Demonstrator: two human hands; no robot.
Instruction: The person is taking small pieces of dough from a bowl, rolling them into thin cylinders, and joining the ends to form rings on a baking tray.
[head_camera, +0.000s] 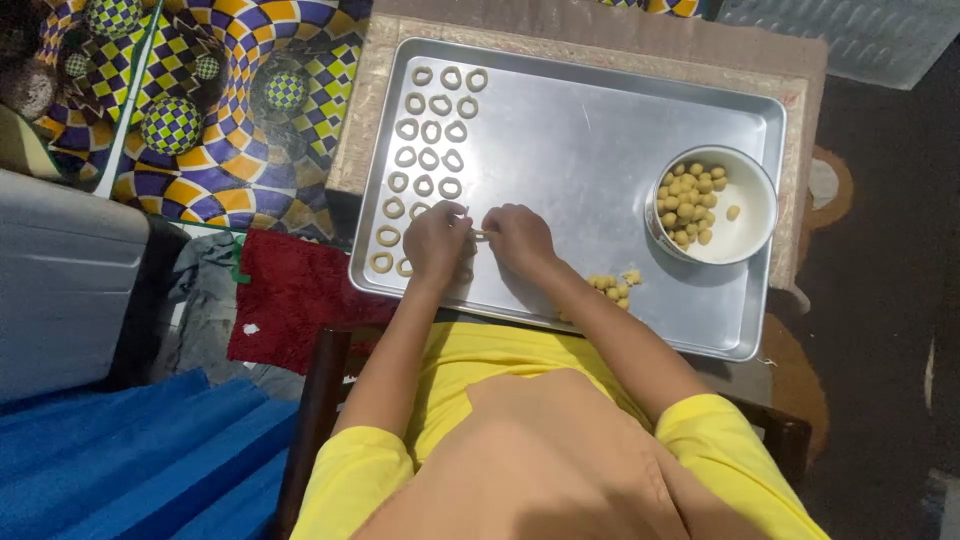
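Head view: dough strip (482, 233) between left hand (437, 240) and right hand (518, 237).

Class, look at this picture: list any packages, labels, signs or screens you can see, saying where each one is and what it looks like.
None are in view: no package, label, sign or screen. The only container is a round white bowl of small yellow dough balls, standing at the right end of the metal baking tray.

A thin pale dough strip (481, 233) lies level between both hands' fingertips, just above the tray (600, 150), beside rows of dough rings (430, 131).
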